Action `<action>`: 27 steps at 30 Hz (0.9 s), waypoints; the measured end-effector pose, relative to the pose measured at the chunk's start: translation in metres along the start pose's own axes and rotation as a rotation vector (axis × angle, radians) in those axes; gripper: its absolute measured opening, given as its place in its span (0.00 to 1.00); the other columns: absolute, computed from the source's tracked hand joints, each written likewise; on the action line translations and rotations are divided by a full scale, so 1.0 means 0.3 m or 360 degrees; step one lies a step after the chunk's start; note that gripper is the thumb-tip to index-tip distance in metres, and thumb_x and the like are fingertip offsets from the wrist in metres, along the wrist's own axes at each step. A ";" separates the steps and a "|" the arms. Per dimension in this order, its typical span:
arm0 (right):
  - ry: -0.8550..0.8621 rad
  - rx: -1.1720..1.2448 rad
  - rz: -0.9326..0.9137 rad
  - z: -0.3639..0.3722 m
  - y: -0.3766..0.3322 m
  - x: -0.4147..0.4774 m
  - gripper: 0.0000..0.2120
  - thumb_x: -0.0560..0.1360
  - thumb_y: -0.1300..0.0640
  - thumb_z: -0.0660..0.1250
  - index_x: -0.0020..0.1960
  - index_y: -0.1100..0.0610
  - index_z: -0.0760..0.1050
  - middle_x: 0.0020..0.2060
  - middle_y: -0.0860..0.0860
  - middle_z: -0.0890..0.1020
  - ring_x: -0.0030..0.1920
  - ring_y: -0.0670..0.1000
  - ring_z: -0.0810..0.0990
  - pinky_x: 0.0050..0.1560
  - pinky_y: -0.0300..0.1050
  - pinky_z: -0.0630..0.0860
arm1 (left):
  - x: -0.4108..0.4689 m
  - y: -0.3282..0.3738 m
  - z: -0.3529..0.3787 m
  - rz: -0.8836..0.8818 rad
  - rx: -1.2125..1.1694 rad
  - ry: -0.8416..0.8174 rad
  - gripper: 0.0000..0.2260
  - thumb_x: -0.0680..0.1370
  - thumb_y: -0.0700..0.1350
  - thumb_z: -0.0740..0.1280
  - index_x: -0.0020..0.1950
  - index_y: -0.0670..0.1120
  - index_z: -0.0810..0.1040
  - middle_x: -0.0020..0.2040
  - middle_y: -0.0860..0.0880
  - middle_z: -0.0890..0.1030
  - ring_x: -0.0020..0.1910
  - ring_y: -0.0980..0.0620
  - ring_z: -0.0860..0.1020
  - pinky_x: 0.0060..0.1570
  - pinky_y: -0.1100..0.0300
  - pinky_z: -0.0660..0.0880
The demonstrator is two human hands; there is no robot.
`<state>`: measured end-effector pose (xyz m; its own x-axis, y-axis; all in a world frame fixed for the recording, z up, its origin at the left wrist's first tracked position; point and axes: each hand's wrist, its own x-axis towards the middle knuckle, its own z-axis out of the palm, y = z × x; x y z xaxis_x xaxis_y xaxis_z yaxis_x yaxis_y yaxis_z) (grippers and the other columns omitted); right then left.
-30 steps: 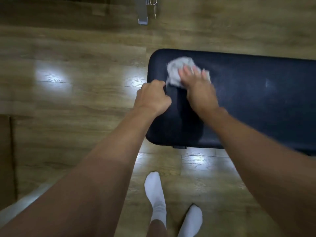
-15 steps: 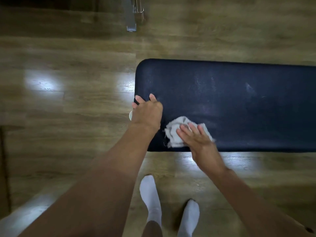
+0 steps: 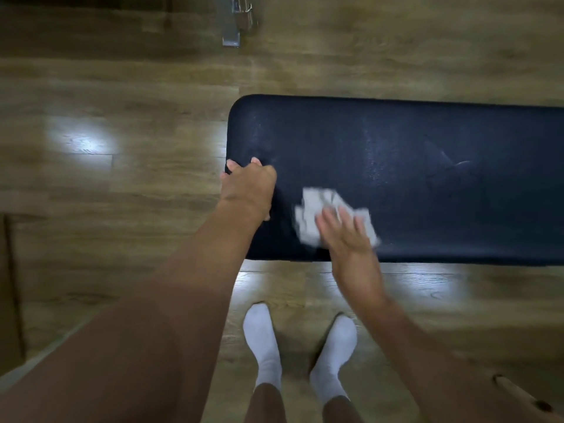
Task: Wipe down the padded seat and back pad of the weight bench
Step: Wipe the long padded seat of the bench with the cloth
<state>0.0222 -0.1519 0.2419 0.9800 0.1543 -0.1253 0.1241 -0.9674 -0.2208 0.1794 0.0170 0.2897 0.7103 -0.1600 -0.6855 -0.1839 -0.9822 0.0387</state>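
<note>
The dark pad (image 3: 396, 178) lies across the right half of the frame, its rounded end near the centre, over a wood floor (image 3: 106, 209).

The left hand (image 3: 248, 187) sits at that end, on the pad's left edge. Its fingers (image 3: 232, 166) curl down over the edge and out of sight, clamped on the padding, while the thumb lies on the top surface lower down.

The right hand (image 3: 345, 236) lies flat near the pad's lower edge, just right of the left hand. It presses a crumpled white cloth (image 3: 317, 212) onto the surface. Its fingers (image 3: 328, 222) are stretched out and slightly spread on top of the cloth, not closed around it; the cloth shows above, left and right of the fingertips. Hand and cloth are blurred.

Two feet in white socks (image 3: 264, 340) stand on the floor at lower centre, below the pad. A grey metal piece (image 3: 230, 29) stands at the top of the frame.
</note>
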 end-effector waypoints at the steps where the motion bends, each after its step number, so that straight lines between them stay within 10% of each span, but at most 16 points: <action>1: -0.0029 0.0081 -0.0007 0.002 0.005 -0.082 0.38 0.67 0.79 0.59 0.74 0.58 0.61 0.74 0.52 0.65 0.75 0.57 0.60 0.75 0.57 0.53 | -0.002 0.000 0.000 -0.0005 0.0000 -0.0001 0.43 0.65 0.42 0.79 0.73 0.35 0.59 0.71 0.36 0.66 0.72 0.26 0.56 0.67 0.37 0.63; 11: -0.0104 -0.0058 0.0088 -0.203 0.167 0.687 0.24 0.69 0.76 0.55 0.61 0.58 0.68 0.69 0.55 0.68 0.69 0.59 0.66 0.67 0.55 0.59 | 0.009 0.000 0.002 -0.0067 0.0008 0.0022 0.46 0.62 0.43 0.82 0.72 0.35 0.61 0.67 0.36 0.71 0.69 0.28 0.61 0.65 0.39 0.67; 17: -0.0058 -0.0038 0.0043 -0.094 0.119 0.178 0.32 0.71 0.74 0.51 0.73 0.58 0.62 0.74 0.56 0.64 0.73 0.59 0.62 0.74 0.56 0.56 | 0.006 0.012 -0.061 -0.0073 -0.0096 -0.0101 0.40 0.54 0.61 0.81 0.56 0.43 0.70 0.59 0.42 0.75 0.65 0.33 0.70 0.61 0.42 0.71; 21: -0.0084 0.0157 0.0080 -0.063 0.117 -0.162 0.40 0.63 0.83 0.58 0.72 0.59 0.66 0.72 0.52 0.66 0.74 0.56 0.61 0.74 0.57 0.56 | 0.000 0.056 -0.037 -0.0171 -0.0047 -0.0157 0.48 0.56 0.59 0.81 0.68 0.42 0.67 0.73 0.40 0.63 0.71 0.27 0.56 0.67 0.35 0.61; 27: -0.0073 0.0085 0.0225 -0.156 0.208 0.382 0.31 0.68 0.76 0.56 0.70 0.60 0.66 0.70 0.57 0.69 0.69 0.59 0.66 0.71 0.56 0.58 | 0.024 0.067 0.004 -0.0220 -0.0070 -0.0096 0.51 0.56 0.56 0.82 0.72 0.39 0.63 0.77 0.39 0.55 0.71 0.24 0.51 0.67 0.32 0.57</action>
<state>0.1496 -0.2040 0.2589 0.9788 0.0277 -0.2028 -0.0241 -0.9682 -0.2488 0.1799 -0.0039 0.2847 0.6842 -0.0182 -0.7291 -0.0562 -0.9980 -0.0279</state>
